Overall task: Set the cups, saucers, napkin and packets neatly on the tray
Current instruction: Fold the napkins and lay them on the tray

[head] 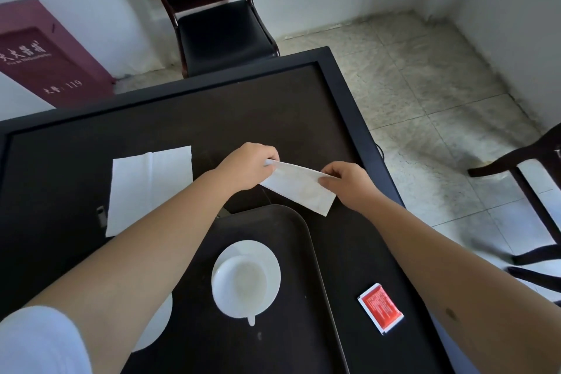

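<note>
Two bare hands, left hand [247, 165] and right hand [349, 182], pinch opposite ends of a thin folded white paper napkin [299, 188], long axis left-right, above the dark table [212, 118] beyond a black plastic tray [291, 297] holding a white ceramic cup [239, 281] on its saucer [267, 255].

Paper, glazed white ware and matt dark surfaces

Between the fingertips of the left hand [247, 167] and the right hand [349, 181], the napkin [299, 190] looks like thin, soft matt paper; a second napkin [148, 188] beyond the left fingers is creased paper. Nearer than the fingers, the cup [239, 281] and saucer [261, 255] look glossy, smooth ceramic on a matt, dark, plastic-looking tray [291, 328]. The red packet [381, 308] looks slick.
</note>
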### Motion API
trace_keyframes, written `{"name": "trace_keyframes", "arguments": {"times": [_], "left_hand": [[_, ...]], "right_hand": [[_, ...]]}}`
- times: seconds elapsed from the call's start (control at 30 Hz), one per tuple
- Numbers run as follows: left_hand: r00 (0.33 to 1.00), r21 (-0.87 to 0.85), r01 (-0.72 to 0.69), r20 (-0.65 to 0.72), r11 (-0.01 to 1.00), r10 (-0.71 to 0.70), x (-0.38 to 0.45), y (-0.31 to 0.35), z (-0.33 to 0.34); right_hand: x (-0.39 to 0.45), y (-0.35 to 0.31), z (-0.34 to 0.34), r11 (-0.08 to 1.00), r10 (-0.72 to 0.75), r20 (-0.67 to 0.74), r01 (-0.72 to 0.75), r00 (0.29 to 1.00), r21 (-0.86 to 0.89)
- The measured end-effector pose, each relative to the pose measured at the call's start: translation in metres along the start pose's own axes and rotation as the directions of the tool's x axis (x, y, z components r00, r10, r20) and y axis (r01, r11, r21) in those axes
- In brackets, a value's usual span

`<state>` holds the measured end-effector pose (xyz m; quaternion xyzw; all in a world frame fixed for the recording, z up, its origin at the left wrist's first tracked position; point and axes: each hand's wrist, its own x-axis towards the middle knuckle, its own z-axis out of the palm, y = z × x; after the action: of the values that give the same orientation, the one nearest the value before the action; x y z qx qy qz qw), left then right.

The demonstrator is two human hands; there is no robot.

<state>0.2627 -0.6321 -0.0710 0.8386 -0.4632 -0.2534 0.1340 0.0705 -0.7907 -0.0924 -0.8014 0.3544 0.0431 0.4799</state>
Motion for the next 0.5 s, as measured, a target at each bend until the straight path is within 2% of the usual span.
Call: {"name": "trace_keyframes", "arguments": {"times": [0.13,0.27,0.4,0.5], "left_hand": [[0.999,-0.117,0.041,-0.020,0.992,-0.044,-0.033,0.006,-0.013],[0.991,-0.319,0.081,-0.071,0.944,-0.109,-0.073,0.019,-0.021],[0.977,-0.557,0.091,-0.110,0.826,-0.182,-0.119,0.034,-0.026],[0.960,-0.750,0.101,-0.098,0.653,-0.262,-0.155,0.041,-0.022]], "right_hand": [[-0.029,-0.001,-0.012,0.976,0.008,0.044,-0.018,0.999,0.216],[-0.064,-0.013,-0.020,0.904,-0.017,0.009,0.011,1.000,0.428],[-0.102,-0.031,-0.022,0.782,-0.027,-0.018,0.032,0.999,0.622],[-0.127,-0.044,-0.016,0.729,-0.027,-0.015,0.030,1.000,0.684]]}}
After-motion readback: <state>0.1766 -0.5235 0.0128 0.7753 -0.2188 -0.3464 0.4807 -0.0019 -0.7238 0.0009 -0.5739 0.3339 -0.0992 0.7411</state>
